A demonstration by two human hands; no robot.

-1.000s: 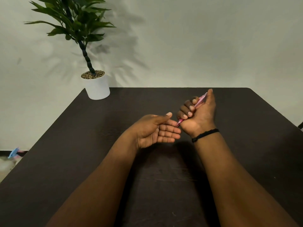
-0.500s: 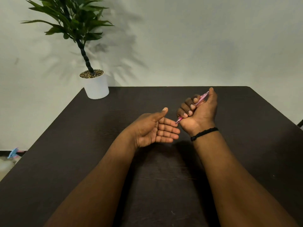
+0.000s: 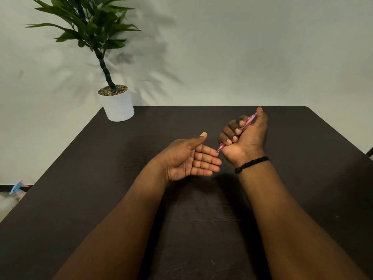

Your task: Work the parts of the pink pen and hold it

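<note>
1. Two bare forearms reach from the near edge of a dark table (image 3: 302, 178) toward its middle, and you look down on them from a head camera. A pale wall stands behind the far edge.

2. Your right hand (image 3: 245, 138) is held over the table's middle, a little toward the right edge, palm turned toward you. Its four fingers are curled tight into a fist around a pen, and the thumb stands upright along the pen's upper end. A black bracelet (image 3: 251, 164) circles that wrist.

3. Your left hand (image 3: 190, 158) lies just beside the right, palm up and turned toward it. The fingers are straight and relaxed, thumb raised, and it holds nothing. The fingertips (image 3: 217, 161) sit very close to the pen's lower tip; whether they touch it cannot be told.

4. A white pot (image 3: 119, 107) with a green plant (image 3: 88, 27) stands at the far left corner, well apart from both hands.

5. The pink pen (image 3: 248, 121) runs slantwise through the right fist, tip low and pointing toward the left hand, top end high by the thumb. Judging by its look, it is light, stiff and smooth plastic, likely to slip if held loosely. The middle of the barrel, where your fist wraps it, seems the surest place to hold.
</note>
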